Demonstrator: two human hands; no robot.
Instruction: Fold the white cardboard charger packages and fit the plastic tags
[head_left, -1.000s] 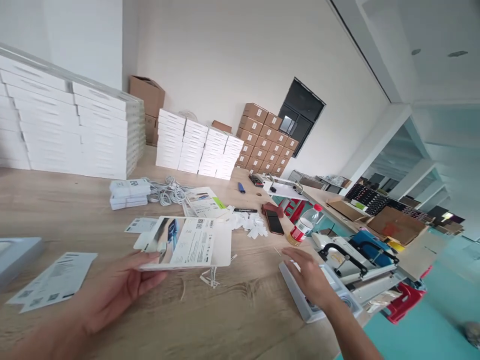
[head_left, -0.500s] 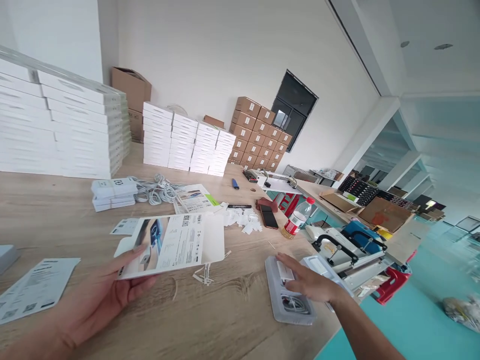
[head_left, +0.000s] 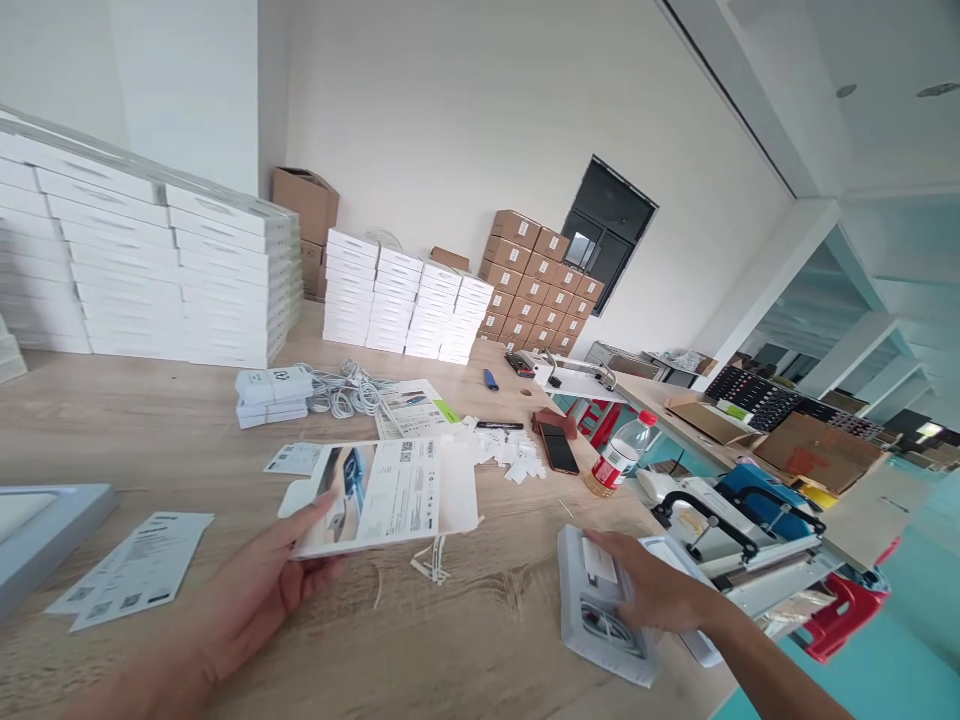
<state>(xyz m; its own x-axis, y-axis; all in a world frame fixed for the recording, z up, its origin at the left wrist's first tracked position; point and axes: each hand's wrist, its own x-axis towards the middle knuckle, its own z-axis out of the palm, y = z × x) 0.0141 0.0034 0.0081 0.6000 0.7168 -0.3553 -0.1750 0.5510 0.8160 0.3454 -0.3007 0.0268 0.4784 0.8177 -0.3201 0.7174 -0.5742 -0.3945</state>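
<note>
My left hand (head_left: 277, 570) pinches the left edge of a flat white printed box sleeve (head_left: 382, 495), thumb on top, with flaps open at its ends. At the right of the table, my right hand (head_left: 660, 590) rests over a pale plastic tray (head_left: 574, 620), its fingers around the tray's upper part. The tray holds a small white piece (head_left: 598, 562) and a coiled grey cable (head_left: 606, 625). Part of another pale tray (head_left: 701, 645) shows behind my right hand. White strips (head_left: 431, 562) lie beside the sleeve.
Stacks of white boxes (head_left: 225, 270) line the back left. Bundled white packs (head_left: 274, 398), coiled cables (head_left: 349, 390), leaflets (head_left: 150, 570), paper scraps (head_left: 510, 450), a phone (head_left: 559, 447) and a bottle (head_left: 621, 455) are on the table. A pale box edge (head_left: 67, 520) shows at left.
The view has turned left, so most things appear farther right. My right hand's fingers have closed further around the tray's side. My left hand still holds the sleeve.
</note>
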